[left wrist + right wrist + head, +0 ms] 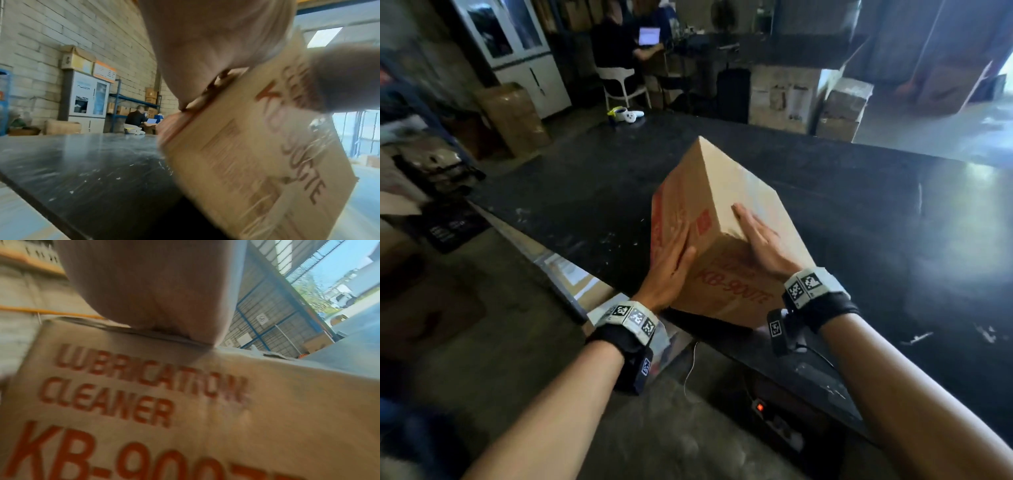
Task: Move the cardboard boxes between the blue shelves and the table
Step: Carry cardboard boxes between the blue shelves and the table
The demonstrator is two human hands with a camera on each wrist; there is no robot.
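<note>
A brown cardboard box (726,219) with red print stands tilted on the near edge of the black table (859,222). My left hand (671,260) lies flat against its left side, fingers straight. My right hand (756,236) presses flat on its top right face. In the left wrist view the box (257,154) fills the right half under my palm (205,48). In the right wrist view the box's printed face (185,410) reads "LUBRICATION CLEANER" below my palm (154,288).
A white game controller (628,115) lies at the table's far edge. More cardboard boxes (513,116) stand on the floor at the back left. A seated person (616,44) works at a laptop by blue shelves (131,104). A power strip (774,421) lies under the table.
</note>
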